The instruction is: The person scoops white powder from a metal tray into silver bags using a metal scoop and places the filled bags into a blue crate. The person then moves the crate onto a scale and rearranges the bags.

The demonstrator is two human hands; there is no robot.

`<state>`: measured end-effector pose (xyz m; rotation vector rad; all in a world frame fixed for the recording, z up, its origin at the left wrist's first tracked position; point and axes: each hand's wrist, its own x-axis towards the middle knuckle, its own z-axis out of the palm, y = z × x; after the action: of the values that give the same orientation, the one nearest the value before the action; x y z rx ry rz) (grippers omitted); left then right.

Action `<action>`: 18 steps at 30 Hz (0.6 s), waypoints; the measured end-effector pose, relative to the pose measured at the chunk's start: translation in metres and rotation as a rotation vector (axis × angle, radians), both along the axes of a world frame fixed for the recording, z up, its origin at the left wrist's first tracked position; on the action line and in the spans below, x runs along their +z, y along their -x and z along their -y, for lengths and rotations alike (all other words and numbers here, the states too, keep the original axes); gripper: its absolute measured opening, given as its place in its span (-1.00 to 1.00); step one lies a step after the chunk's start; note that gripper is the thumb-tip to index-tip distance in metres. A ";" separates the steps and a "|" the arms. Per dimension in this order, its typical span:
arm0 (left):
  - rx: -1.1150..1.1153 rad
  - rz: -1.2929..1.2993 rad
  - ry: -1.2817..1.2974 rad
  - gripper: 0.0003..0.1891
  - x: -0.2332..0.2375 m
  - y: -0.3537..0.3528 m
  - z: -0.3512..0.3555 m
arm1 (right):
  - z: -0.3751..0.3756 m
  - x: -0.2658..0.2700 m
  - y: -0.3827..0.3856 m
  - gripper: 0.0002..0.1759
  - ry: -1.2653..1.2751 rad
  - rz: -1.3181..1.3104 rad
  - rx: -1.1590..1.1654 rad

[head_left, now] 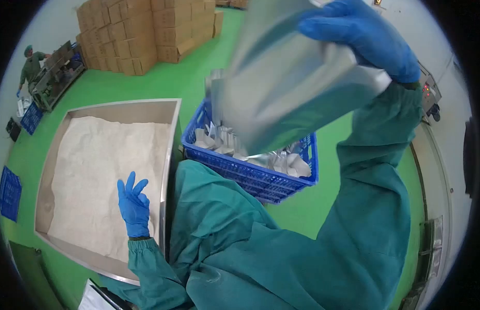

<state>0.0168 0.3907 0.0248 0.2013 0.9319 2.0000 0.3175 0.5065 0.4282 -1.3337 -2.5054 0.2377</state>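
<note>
A large silver foil bag [291,77] hangs from my right hand [361,36], blue-gloved and raised at the upper right, its fingers wrapped round the bag's upper edge. The bag is slightly blurred and overlaps the blue plastic crate [250,168] below it. In the crate stand several silver foil bags [222,139]. My left hand [133,204], in a blue glove too, holds nothing, with its fingers apart. It appears over the right side of a steel bin [175,111] filled with pale powder [103,165].
Stacked cardboard boxes [142,33] stand at the back. A person [32,67] in green is beside a workbench [59,77] at the far left. Other blue crates [10,194] are along the left side. A control panel [430,93] is on the right wall.
</note>
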 end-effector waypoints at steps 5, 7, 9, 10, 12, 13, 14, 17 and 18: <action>-0.054 -0.080 0.156 -0.68 0.005 0.008 -0.022 | -0.117 -0.023 -0.096 -0.68 -0.024 0.081 -0.061; -0.034 0.001 0.143 -0.75 -0.003 0.024 -0.020 | -0.171 -0.033 -0.143 -0.63 -0.057 0.225 -0.078; -0.043 0.000 0.147 -0.71 -0.011 0.040 -0.006 | -0.214 -0.050 -0.194 -0.58 -0.024 0.306 -0.110; 0.017 -0.001 0.167 -0.71 -0.010 0.042 0.000 | -0.231 -0.060 -0.216 -0.57 0.032 0.275 -0.148; 0.069 0.007 0.170 -0.71 -0.015 0.053 0.013 | -0.262 -0.087 -0.242 -0.56 0.098 0.254 -0.172; 0.058 0.016 0.157 -0.71 -0.021 0.062 0.020 | -0.272 -0.105 -0.251 -0.57 0.061 0.229 -0.275; 0.080 -0.015 0.159 -0.72 -0.020 0.063 0.024 | -0.285 -0.126 -0.261 -0.58 0.023 0.206 -0.375; 0.333 0.026 0.242 -0.74 -0.002 0.050 0.012 | -0.353 -0.229 -0.300 -0.61 0.201 0.160 -0.510; 0.362 0.052 0.258 -0.74 -0.006 0.049 0.010 | -0.351 -0.265 -0.291 -0.59 0.235 0.084 -0.596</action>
<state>-0.0324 0.3807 0.0190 -0.1747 1.2506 2.1694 0.6087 0.8575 0.1635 -2.1452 -2.0606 0.3513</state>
